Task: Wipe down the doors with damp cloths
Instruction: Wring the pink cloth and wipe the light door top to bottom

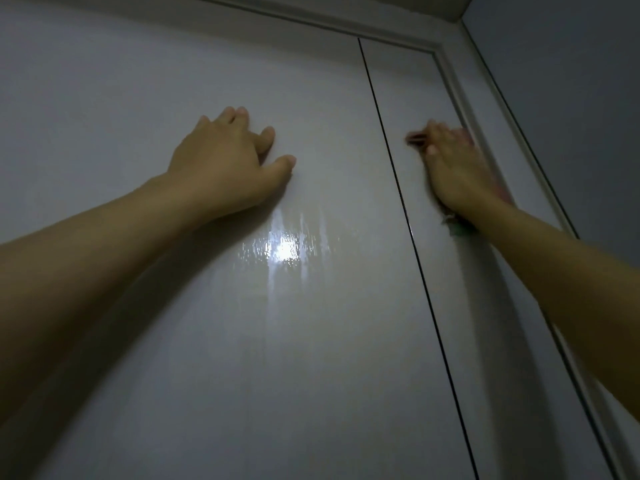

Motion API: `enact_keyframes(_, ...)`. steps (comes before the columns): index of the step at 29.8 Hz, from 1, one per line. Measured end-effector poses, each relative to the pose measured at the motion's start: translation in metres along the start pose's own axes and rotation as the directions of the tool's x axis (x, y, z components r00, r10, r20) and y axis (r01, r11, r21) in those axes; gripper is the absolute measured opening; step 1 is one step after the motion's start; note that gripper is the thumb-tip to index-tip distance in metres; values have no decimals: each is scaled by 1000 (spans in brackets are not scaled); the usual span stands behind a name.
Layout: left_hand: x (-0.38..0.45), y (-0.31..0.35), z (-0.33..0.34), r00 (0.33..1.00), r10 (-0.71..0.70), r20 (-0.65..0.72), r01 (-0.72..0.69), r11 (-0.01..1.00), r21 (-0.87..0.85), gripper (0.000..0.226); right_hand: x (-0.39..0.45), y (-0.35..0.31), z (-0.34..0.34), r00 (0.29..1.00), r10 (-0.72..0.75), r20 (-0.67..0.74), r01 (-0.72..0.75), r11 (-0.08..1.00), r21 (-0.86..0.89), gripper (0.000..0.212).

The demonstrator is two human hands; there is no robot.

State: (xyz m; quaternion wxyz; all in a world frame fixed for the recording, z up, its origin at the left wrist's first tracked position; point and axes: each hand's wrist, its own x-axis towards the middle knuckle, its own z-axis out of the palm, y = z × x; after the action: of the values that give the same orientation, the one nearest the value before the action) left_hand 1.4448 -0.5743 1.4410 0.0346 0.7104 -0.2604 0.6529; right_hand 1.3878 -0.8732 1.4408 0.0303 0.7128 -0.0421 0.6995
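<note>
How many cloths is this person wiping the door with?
1 visible: a cloth pressed under the right hand near the door's right edge. The left hand rests bare on the door; nothing shows beneath it.

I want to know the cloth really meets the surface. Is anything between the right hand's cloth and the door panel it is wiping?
Nothing visible. The right hand presses the cloth straight against the narrow right panel of the door, beside the frame. The cloth is mostly hidden under the hand. The left hand rests on the wide panel, apart from it.
</note>
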Motion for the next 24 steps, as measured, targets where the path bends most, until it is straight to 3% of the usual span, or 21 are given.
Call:
enact_keyframes(1,0,0,0,1000,2,-2,-2,1000,4,66,5,3,-2,996,94,-4,-94,995,21,49)
enact_keyframes(3,1,0,0,1000,7,4,-7,1000,6,66,-1,-6,-3,990,139,-5,-138,990,28,49)
enact_keyframes(8,-2,2,0,1000,-16,-3,16,1000,-3,68,-72,-30,11,974,-227,-9,227,973,37,51)
enact_keyframes(10,-3,2,1,1000,-8,-9,8,1000,-4,68,-69,-20,9,965,-262,22,261,965,30,52)
enact_keyframes(15,-2,1,-1,1000,10,13,-10,1000,1,69,-31,-16,6,994,113,-7,-113,994,5,49)
enact_keyframes(17,-1,1,-4,999,15,31,-15,1000,9,70,-52,-36,13,999,25,-33,-27,999,-33,51)
enact_keyframes(21,-13,-1,-10,998,21,62,-21,1000,-4,71,-100,-44,12,943,-327,69,326,945,24,51)
enact_keyframes(22,-19,-2,-12,998,5,55,-5,1000,-4,72,-99,-40,9,938,-338,75,337,941,28,50)
enact_keyframes(24,-37,-6,-16,998,-40,49,38,998,44,78,-87,-35,6,977,-204,62,204,979,13,50)
